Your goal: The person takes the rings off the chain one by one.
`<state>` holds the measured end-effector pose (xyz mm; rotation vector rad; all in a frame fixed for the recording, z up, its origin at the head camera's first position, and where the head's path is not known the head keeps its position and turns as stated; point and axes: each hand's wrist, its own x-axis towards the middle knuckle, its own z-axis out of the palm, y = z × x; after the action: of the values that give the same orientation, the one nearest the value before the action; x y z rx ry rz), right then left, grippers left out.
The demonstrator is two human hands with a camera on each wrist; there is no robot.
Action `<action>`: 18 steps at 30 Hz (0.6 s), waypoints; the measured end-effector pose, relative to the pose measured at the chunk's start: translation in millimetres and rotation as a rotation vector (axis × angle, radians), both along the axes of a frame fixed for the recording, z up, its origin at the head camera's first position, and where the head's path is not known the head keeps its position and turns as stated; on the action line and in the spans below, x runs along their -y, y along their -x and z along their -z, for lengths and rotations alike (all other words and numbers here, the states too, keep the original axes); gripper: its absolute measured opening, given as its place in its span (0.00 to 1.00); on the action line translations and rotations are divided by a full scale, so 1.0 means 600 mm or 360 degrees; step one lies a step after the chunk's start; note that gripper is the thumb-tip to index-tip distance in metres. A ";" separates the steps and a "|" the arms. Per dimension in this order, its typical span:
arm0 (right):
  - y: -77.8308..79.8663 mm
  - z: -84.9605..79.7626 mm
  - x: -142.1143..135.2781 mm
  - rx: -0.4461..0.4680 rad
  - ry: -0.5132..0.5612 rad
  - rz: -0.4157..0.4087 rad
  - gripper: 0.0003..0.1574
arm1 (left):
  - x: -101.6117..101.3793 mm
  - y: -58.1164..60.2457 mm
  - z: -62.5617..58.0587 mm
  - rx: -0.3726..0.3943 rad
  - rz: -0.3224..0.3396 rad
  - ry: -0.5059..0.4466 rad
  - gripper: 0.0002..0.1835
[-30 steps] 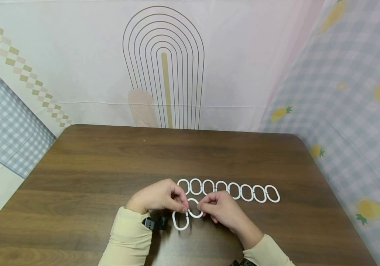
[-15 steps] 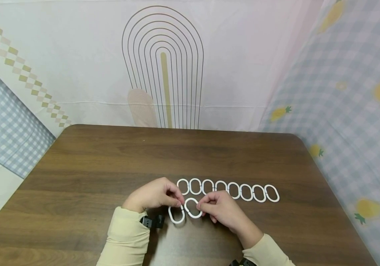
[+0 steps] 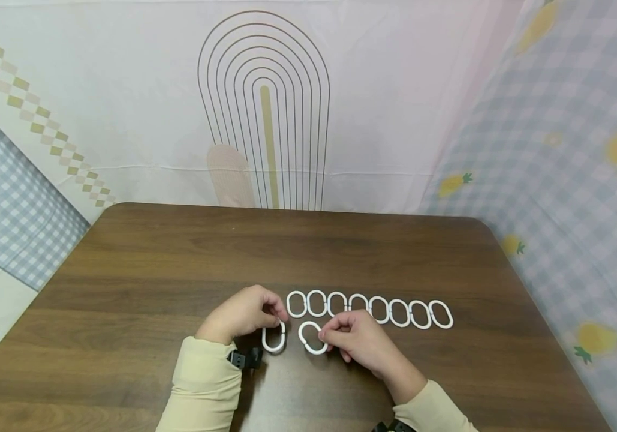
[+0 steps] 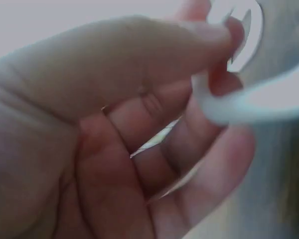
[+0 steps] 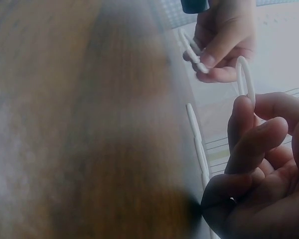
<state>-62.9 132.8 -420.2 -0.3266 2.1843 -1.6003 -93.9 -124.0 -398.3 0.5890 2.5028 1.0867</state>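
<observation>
Two white oval shower curtain rings are held apart above the table. My left hand (image 3: pixel 246 315) pinches one ring (image 3: pixel 273 350) by its upper end between thumb and fingertips, and it hangs below them. Close up in the left wrist view, a blurred free end of this ring (image 4: pixel 261 102) shows beside the fingers. To the right, my right hand (image 3: pixel 359 339) pinches the second ring (image 3: pixel 303 337) at its right side, and a small gap shows at its lower left. Seen from the right wrist, this ring (image 5: pixel 242 74) stands up from thumb and forefinger.
Behind the hands, a row of several white rings (image 3: pixel 390 312) lies side by side on the brown wooden table (image 3: pixel 189 252). My right hand partly covers the row's front edge. Patterned cloths (image 3: pixel 384 108) hang behind and beside the table.
My left hand has drawn its ring leftward and slightly back. The two rings, meeting a second ago, are now apart. My right hand has stayed nearly still.
</observation>
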 end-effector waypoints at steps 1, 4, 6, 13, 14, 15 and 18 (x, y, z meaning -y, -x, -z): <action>0.000 0.000 0.000 0.0000 -0.0001 0.0001 0.10 | 0.000 0.000 0.001 -0.0013 -0.0028 0.0029 0.07; 0.000 0.001 0.001 -0.0007 -0.0006 0.0002 0.10 | 0.001 0.001 0.005 -0.0040 -0.0098 0.0097 0.08; -0.001 0.002 0.000 -0.0007 -0.0015 0.0002 0.10 | 0.000 0.001 0.006 -0.0041 -0.0134 0.0121 0.08; -0.002 0.000 0.000 -0.0020 -0.0025 -0.0006 0.11 | -0.003 0.003 0.013 -0.0078 -0.0184 0.0168 0.08; -0.002 -0.001 0.000 -0.0020 -0.0027 -0.0006 0.11 | -0.003 0.003 0.014 -0.0085 -0.0192 0.0174 0.08; -0.002 -0.001 0.000 -0.0017 -0.0025 -0.0006 0.11 | -0.003 0.004 0.015 -0.0100 -0.0196 0.0180 0.08; -0.001 -0.002 0.001 -0.0009 -0.0016 -0.0006 0.11 | -0.002 0.006 0.019 -0.0139 -0.0211 0.0199 0.09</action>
<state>-62.0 132.2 -419.0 -0.3330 2.1939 -1.5880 -97.4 -122.9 -409.6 0.4495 2.6953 0.9597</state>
